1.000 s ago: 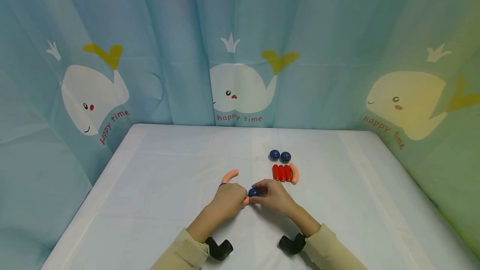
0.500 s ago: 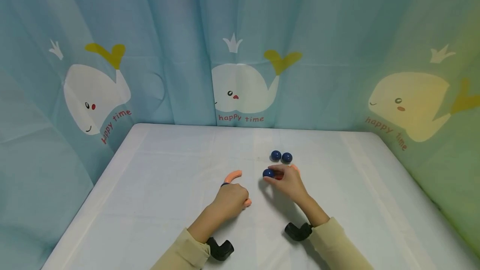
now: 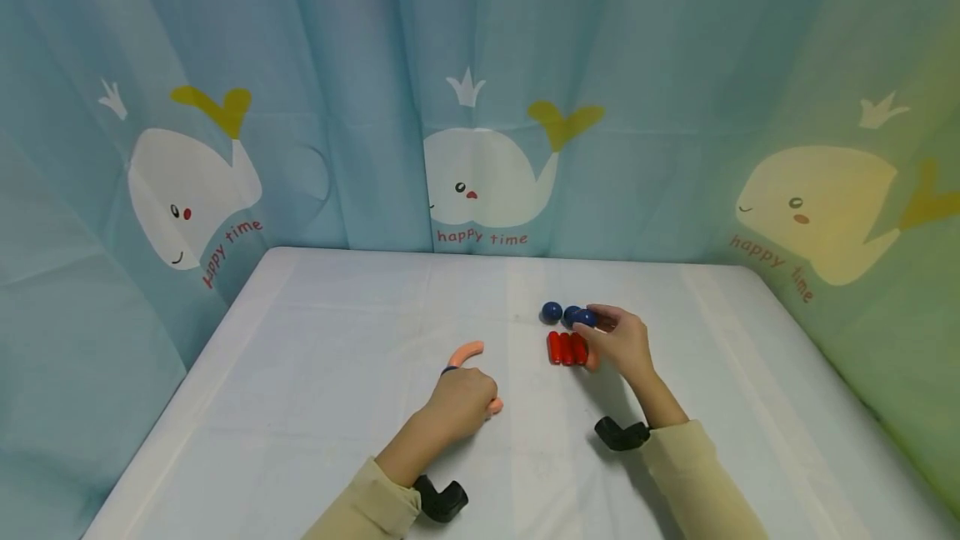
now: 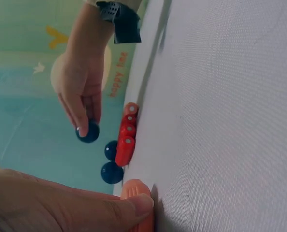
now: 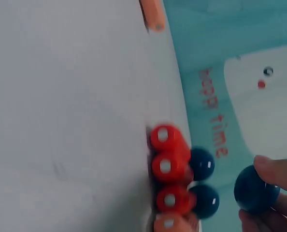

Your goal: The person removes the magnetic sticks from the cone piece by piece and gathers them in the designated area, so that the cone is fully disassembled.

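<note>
My right hand (image 3: 617,342) pinches a dark blue ball (image 5: 255,191) between thumb and fingers, raised off the table by the far balls. Two more blue balls (image 5: 205,200) sit on the table just beyond three red rods (image 3: 567,348) lying side by side. Against the rods' right side is an orange curved piece (image 3: 592,357), partly hidden by the right hand. My left hand (image 3: 463,402) grips an orange piece (image 4: 136,187) under its thumb. Another curved orange length (image 3: 467,351) shows beyond that hand, with a bit of blue at its end; how these join is hidden.
Both hands work over a white-covered table (image 3: 337,340). A pale blue curtain (image 3: 360,107) with printed whales hangs behind and beside it. Black camera mounts (image 3: 441,499) are worn at both wrists.
My right hand has lifted the blue ball away from beside my left hand and carried it right and farther back, past the red rods. The left hand has stayed in place.
</note>
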`<state>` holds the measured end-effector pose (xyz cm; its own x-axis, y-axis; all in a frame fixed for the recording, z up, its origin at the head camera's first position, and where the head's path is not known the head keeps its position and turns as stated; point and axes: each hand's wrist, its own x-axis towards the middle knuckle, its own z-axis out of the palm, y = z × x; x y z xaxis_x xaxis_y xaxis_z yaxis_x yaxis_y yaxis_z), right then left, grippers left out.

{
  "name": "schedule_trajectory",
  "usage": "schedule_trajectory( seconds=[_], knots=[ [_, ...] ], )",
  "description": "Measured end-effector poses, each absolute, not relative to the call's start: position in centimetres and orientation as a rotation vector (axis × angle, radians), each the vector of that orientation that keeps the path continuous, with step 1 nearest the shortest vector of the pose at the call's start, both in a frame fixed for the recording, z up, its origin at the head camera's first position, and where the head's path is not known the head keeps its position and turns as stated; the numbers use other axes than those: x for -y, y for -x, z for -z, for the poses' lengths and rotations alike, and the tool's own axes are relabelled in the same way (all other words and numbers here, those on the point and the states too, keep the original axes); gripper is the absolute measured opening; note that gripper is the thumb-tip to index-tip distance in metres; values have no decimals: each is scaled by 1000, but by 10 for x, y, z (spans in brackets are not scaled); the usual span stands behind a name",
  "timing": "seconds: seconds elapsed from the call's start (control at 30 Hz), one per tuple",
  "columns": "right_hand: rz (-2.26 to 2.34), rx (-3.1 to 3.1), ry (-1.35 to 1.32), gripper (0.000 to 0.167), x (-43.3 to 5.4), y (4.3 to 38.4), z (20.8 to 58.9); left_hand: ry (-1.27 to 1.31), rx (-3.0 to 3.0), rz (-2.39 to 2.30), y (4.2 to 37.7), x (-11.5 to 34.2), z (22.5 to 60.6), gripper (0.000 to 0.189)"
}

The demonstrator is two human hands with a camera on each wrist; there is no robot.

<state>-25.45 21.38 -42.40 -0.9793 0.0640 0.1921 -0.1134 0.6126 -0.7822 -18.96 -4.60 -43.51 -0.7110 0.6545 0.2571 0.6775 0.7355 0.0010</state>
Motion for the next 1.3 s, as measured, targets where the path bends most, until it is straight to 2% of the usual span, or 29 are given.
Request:
schedule_trajectory(
  seconds=[0.5,1.3],
  knots=[
    [-1313,2696,175,48,-235,284,441,1066,2687,133,189,47,433,42],
    [-1310,2806,128,51,-240,296,445,1068,2701,132,190,47,434,43]
  ],
)
